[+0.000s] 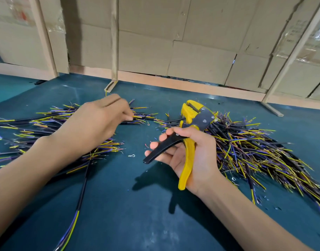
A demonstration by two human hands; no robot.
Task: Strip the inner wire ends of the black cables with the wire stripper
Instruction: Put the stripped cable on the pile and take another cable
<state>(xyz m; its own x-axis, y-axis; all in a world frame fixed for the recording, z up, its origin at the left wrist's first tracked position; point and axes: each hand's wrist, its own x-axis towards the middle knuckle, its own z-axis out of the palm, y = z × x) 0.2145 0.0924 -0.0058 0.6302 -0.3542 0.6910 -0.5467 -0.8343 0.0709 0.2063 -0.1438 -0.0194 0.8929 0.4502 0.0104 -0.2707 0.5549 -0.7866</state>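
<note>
Wire stripper [191, 134] is in my right hand [188, 153], fingers curled round its handles, head up over the green table [155, 214]. My left hand [99, 120] pinches a black cable [137, 121] at the left cable pile [46, 127]; the right cable pile [255, 147] lies beside the stripper.

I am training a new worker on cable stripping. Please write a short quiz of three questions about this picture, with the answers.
1. True or false: the wire stripper is lying on the table.
2. Which hand reaches to the cable pile on the person's left side?
A. left hand
B. right hand
C. neither
3. Fill in: the stripper's two handles are yellow and ____.

Key:
1. False. The right hand holds it above the table, handles spread apart, nothing in its jaws.
2. A. Its fingertips are at a cable end; motion blur hides whether they already pinch it.
3. Black.
</note>
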